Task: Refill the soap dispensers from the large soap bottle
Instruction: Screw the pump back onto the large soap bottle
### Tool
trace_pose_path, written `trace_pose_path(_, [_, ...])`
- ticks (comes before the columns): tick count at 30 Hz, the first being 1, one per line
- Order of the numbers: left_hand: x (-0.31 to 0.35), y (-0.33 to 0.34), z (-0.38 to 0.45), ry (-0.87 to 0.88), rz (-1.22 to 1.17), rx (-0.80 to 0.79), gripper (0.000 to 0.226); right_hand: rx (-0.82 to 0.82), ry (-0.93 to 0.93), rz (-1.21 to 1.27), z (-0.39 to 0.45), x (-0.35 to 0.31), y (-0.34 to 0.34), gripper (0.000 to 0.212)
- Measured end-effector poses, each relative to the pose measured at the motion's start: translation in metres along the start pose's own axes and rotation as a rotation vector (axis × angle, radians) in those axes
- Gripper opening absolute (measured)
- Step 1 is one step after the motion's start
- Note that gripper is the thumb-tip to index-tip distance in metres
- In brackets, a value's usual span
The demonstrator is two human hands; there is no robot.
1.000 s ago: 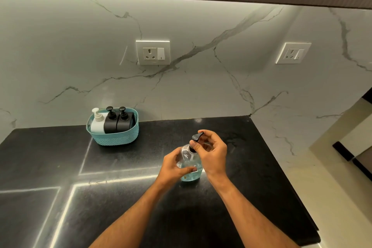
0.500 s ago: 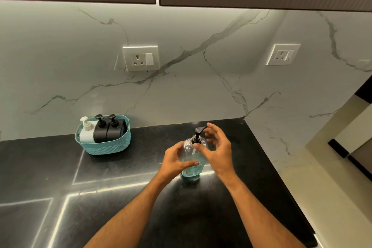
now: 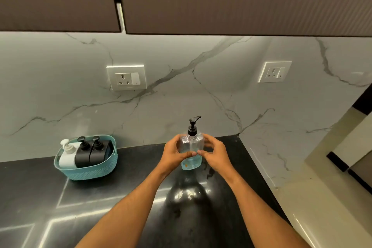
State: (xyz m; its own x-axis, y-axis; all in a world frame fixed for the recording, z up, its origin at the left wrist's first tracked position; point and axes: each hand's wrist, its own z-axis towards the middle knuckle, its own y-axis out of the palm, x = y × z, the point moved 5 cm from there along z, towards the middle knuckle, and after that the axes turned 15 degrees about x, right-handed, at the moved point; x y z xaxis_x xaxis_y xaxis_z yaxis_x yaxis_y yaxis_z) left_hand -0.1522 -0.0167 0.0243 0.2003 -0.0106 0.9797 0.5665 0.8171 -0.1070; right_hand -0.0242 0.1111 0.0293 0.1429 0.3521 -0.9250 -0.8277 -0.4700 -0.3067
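Observation:
A clear soap bottle [image 3: 191, 148] with a black pump head and a little blue liquid at its bottom stands upright on the black counter [image 3: 130, 187]. My left hand [image 3: 174, 154] grips its left side and my right hand [image 3: 216, 154] grips its right side, thumbs meeting across the front. A teal basket [image 3: 88, 170] at the back left holds one white dispenser [image 3: 67, 156] and two black dispensers [image 3: 90, 152], all with pumps on.
A marble backsplash with two wall sockets [image 3: 126, 77] rises behind the counter. Dark cabinets [image 3: 221, 0] hang overhead. The counter ends at the right near a marble side wall [image 3: 281, 147].
My right hand has dropped from the pump head to the bottle's body, so both hands now hold the bottle. The view has tilted upward.

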Motion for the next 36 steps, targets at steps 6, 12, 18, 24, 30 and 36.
trace_pose_path(6, [-0.008, 0.023, 0.042, -0.025, 0.072, 0.013, 0.062, 0.019, -0.01, -0.025, 0.045, 0.012, 0.004, 0.054])
trace_pose_path(12, [-0.023, 0.044, 0.072, -0.028, 0.226, 0.049, 0.064, 0.076, 0.077, -0.029, 0.073, 0.037, 0.011, 0.057])
trace_pose_path(18, [-0.033, 0.053, 0.091, -0.025, 0.315, 0.07, 0.061, 0.08, 0.102, -0.043, 0.093, 0.059, 0.021, 0.059])
trace_pose_path(24, [-0.042, 0.055, 0.101, -0.051, 0.378, 0.078, 0.063, 0.066, 0.113, -0.025, 0.104, 0.072, 0.032, 0.056])
trace_pose_path(30, [-0.046, 0.055, 0.107, -0.053, 0.39, 0.106, 0.058, 0.068, 0.115, -0.012, 0.11, 0.077, 0.034, 0.059])
trace_pose_path(36, [-0.051, 0.053, 0.106, -0.034, 0.388, 0.166, 0.054, 0.075, 0.117, -0.009, 0.113, 0.078, 0.036, 0.057])
